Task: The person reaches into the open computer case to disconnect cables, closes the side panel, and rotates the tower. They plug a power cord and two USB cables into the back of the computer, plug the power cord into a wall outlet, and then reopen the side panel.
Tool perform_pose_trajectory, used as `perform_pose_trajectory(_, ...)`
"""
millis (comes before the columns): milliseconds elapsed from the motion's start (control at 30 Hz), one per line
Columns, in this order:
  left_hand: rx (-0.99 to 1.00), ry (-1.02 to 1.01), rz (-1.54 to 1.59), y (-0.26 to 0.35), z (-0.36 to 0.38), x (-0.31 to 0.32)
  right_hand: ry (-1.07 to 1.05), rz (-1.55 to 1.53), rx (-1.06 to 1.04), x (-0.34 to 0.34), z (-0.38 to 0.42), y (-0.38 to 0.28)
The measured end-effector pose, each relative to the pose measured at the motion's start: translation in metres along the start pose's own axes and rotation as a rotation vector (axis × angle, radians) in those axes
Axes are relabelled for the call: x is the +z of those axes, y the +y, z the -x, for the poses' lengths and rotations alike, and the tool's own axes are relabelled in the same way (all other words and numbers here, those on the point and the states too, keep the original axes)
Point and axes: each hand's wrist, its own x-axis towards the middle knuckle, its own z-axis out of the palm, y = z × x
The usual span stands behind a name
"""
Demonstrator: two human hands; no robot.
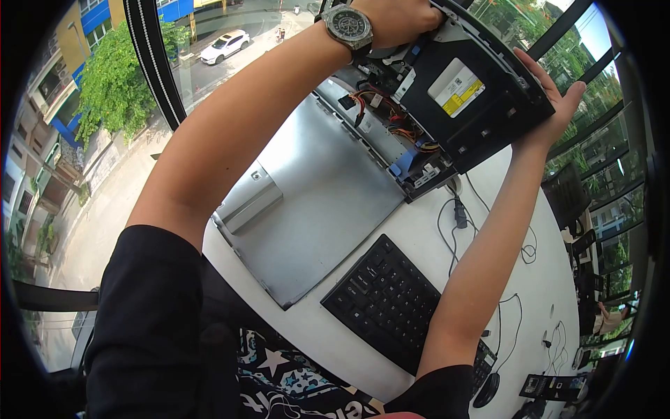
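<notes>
An opened desktop computer case [328, 188] lies flat on a white table [551, 279], its grey metal side up. At its far end a black drive cage [474, 98] with a white and yellow label is tilted up above orange and black cables [391, 119]. My left hand [394, 17], with a wristwatch on the wrist, grips the cage's far left corner. My right hand [555, 105] presses flat against the cage's right edge.
A black keyboard [391, 300] lies on the table near me, with thin black cables [457, 216] and a mouse [488, 391] to its right. Small items sit at the table's right end. Windows beyond show a street and a white car.
</notes>
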Motion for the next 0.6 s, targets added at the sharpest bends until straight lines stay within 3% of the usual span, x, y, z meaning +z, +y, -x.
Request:
perform_pose_trajectory(300, -0.03, -0.03, -0.026, 0.0048, -0.0019, -0.0063, 0.017, 0.05, -0.027, 0.0031, 0.0023, -0.0019)
perform_pose_trajectory(500, -0.031, 0.196, -0.006, 0.0062, -0.0006, 0.0013, 0.005, 0.008, -0.015, 0.0016, 0.0012, -0.0003)
perform_pose_trajectory(600, -0.059, 0.052, -0.02, 0.0058, -0.0004, 0.0001, -0.009, -0.01, -0.011, -0.0023, -0.0012, 0.0009)
